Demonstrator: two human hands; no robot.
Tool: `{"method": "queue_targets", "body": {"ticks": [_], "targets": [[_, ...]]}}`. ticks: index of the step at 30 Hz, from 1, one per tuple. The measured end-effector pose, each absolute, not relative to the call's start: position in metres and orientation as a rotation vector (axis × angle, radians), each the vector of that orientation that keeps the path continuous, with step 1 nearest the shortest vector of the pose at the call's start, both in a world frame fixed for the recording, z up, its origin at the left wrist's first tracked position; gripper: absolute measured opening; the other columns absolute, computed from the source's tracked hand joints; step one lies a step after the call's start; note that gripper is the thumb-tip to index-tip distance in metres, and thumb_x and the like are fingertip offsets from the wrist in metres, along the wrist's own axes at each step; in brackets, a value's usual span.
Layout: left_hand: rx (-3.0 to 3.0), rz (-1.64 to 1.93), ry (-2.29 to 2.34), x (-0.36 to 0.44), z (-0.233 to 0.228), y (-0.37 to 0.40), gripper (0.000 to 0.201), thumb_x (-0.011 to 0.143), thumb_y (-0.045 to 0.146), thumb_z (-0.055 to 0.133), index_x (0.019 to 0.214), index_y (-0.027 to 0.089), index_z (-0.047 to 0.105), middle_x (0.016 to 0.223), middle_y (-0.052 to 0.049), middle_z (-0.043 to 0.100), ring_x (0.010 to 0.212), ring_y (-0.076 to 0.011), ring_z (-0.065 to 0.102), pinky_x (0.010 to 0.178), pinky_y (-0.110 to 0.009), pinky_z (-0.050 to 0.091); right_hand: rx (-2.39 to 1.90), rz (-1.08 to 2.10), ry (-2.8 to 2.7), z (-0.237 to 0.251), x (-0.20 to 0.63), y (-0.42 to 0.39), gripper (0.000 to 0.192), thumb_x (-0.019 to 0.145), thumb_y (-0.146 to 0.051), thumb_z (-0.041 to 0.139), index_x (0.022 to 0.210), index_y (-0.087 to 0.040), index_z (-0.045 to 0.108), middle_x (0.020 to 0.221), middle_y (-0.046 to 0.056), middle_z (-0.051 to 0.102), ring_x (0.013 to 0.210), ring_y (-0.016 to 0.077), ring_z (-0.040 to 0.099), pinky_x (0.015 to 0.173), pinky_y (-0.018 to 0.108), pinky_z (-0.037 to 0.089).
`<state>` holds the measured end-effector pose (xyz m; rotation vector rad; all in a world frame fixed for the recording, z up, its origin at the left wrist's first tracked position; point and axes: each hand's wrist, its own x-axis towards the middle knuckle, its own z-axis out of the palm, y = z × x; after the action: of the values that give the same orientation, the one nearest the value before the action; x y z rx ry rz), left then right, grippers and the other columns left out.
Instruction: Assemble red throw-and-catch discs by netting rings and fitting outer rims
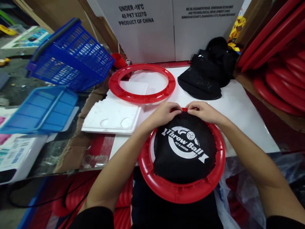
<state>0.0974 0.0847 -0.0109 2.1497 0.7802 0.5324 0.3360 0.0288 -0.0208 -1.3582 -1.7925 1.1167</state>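
Note:
A red plastic ring (pixel 182 194) with small tabs lies tilted at the table's front edge, close to my body. Black mesh fabric (pixel 177 173), printed "Throw Ball" in white, stretches over most of its opening, with a gap at the left side. At the ring's far rim, my left hand (pixel 166 114) pinches the mesh edge between thumb and fingers. Just right of it, my right hand (pixel 202 111) pinches the same edge, a short stretch of red rim showing between them. The exact grip under the fingertips is hidden.
Beyond my hands lies another red ring (pixel 143 98), partly over a white foam slab (pixel 111 116). A pile of black mesh (pixel 200 81) sits back right. A white carton (pixel 145 41) stands behind. Red rings (pixel 286 68) are stacked at right; a blue basket (pixel 81 57) and blue tray (pixel 45 109) are left.

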Motion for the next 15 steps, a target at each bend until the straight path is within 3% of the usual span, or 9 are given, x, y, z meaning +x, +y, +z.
{"method": "queue_targets", "body": {"ticks": [4, 9, 15], "targets": [[2.125, 0.513, 0.740, 0.0943, -0.0089, 0.0880, 0.012, 0.094, 0.017, 0.068, 0.101, 0.019, 0.077, 0.099, -0.004, 0.080, 0.091, -0.0181, 0.073, 0.085, -0.031, 0.054, -1.396, 1.045, -1.899, -0.0198, 0.3327, 0.0348, 0.015, 0.090, -0.027, 0.062, 0.080, -0.019, 0.069, 0.108, 0.006, 0.075, 0.090, 0.0197, 0.064, 0.085, 0.036, 0.047], [2.235, 0.531, 0.767, 0.0940, -0.0095, 0.0904, 0.015, 0.093, 0.014, 0.065, 0.095, 0.020, 0.078, 0.094, -0.004, 0.080, 0.086, -0.0182, 0.072, 0.082, -0.032, 0.053, -1.466, 0.776, -2.006, -0.0216, 0.3290, 0.0316, 0.014, 0.088, -0.017, 0.062, 0.077, -0.019, 0.070, 0.100, 0.007, 0.072, 0.089, 0.0207, 0.064, 0.087, 0.037, 0.047], [2.252, 0.593, 0.727, 0.0997, -0.0177, 0.0878, 0.014, 0.095, 0.018, 0.064, 0.099, 0.020, 0.077, 0.096, -0.004, 0.081, 0.087, -0.0191, 0.072, 0.084, -0.033, 0.053, -1.400, 0.804, -1.998, -0.0135, 0.3310, 0.0369, 0.016, 0.095, -0.031, 0.065, 0.093, -0.020, 0.076, 0.105, 0.008, 0.075, 0.097, 0.0234, 0.067, 0.089, 0.038, 0.051]]}}
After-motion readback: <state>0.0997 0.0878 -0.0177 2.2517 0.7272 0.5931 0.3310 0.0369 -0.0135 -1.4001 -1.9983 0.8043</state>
